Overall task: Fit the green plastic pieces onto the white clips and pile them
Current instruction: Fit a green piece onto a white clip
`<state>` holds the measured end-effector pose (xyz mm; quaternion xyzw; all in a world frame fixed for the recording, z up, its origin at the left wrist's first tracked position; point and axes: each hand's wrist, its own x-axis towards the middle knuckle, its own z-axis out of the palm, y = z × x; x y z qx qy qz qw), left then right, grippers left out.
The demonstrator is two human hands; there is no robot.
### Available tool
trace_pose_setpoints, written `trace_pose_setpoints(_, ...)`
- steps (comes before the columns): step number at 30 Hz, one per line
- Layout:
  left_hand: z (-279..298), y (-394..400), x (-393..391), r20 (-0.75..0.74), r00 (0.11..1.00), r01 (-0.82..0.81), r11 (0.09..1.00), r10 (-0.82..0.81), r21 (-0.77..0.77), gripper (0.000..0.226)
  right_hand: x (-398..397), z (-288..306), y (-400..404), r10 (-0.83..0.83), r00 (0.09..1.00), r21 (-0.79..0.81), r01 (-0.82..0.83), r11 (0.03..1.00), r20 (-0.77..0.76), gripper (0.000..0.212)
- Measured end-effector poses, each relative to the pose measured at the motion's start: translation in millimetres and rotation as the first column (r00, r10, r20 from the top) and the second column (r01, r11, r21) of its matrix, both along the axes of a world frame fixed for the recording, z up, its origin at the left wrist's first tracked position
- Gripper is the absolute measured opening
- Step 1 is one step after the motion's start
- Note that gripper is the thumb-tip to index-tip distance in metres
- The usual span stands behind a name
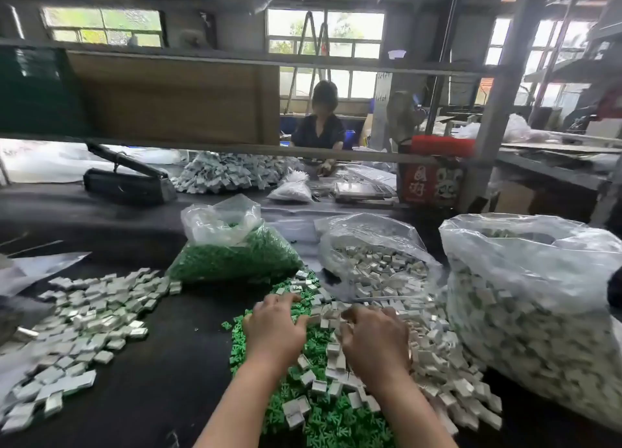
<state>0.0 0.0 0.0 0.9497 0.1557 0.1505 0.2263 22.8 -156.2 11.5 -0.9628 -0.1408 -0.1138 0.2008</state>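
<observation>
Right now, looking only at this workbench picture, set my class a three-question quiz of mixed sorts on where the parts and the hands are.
1. True or false: the bag of green pieces stands to the left of the open bag of white clips.
2. Multiple choice: the left hand rests on A) the loose green pieces, B) the pile of finished clips, C) the black table.
3. Fill in: the right hand lies over the loose white ____.

Key: 1 true; 2 A; 3 clips.
</observation>
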Motion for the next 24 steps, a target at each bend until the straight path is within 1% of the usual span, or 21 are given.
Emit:
trace_pose_setpoints(2,-9.6,9.4,7.9,-0.143,0.988,-0.057,0.998,0.055,-0.009,0.054,8.8,-2.5,7.7,-0.048,0.997,-0.023,0.046,0.999,-0.052,0.03)
trace_pose_setpoints(4,-22.7,16.5,15.0,-0.273,0.961,-0.057,0.998,0.048,-0.026,0.064,16.1,-8.6,15.3,-0.055,0.995,-0.073,0.049,0.996,-0.087,0.037)
trace_pose_setpoints(6,-37.7,17.8,19.6,-0.299,0.954,-0.016,1.0,0.013,-0.006,0.068,17.8,-17.6,20.8,-0.039,0.991,-0.098,0.026,0.995,-0.126,0.045)
trace_pose_setpoints(8,-44.8,18.9,21.2,-0.297,0.955,0.004,0.998,0.013,0.056,0.071,20.3,-25.0,22.2,-0.029,0.991,-0.069,0.02,0.997,-0.129,0.049)
trace_pose_setpoints(11,-46.0,20.0,24.6,-0.321,0.947,0.042,0.995,-0.01,0.093,0.076,25.1,-30.4,25.3,-0.006,0.998,-0.036,0.004,0.999,-0.067,0.044)
trace_pose_setpoints(14,-41.3,20.9,23.3,-0.312,0.949,0.074,0.995,-0.048,0.072,0.092,28.8,-33.0,27.3,0.032,0.999,-0.025,-0.032,0.999,0.003,0.042)
trace_pose_setpoints(15,-39.3,23.0,22.5,-0.305,0.949,0.103,0.994,-0.087,0.036,0.098,31.9,-31.8,25.5,0.055,0.998,-0.007,-0.055,0.998,-0.011,0.044)
trace_pose_setpoints(17,-35.1,29.0,19.7,-0.301,0.928,0.207,0.975,-0.22,-0.077,0.106,38.0,-25.0,19.5,0.127,0.985,0.03,-0.125,0.992,-0.119,0.054)
trace_pose_setpoints(19,-35.0,34.3,18.6,-0.331,0.875,0.315,0.935,-0.352,-0.163,0.113,42.2,-18.4,12.9,0.197,0.951,-0.028,-0.21,0.977,-0.24,0.071)
trace_pose_setpoints(21,-37.5,35.2,18.6,-0.395,0.829,0.379,0.917,-0.395,-0.121,0.114,43.0,-19.6,10.8,0.222,0.926,-0.122,-0.269,0.955,-0.305,0.082)
trace_pose_setpoints(23,-41.7,32.6,20.3,-0.419,0.833,0.386,0.922,-0.363,-0.03,0.105,40.4,-28.7,13.1,0.223,0.925,-0.169,-0.284,0.944,-0.308,0.077)
trace_pose_setpoints(24,-42.8,30.5,21.1,-0.402,0.851,0.369,0.929,-0.339,-0.002,0.099,39.4,-33.5,14.9,0.217,0.937,-0.168,-0.268,0.949,-0.273,0.07)
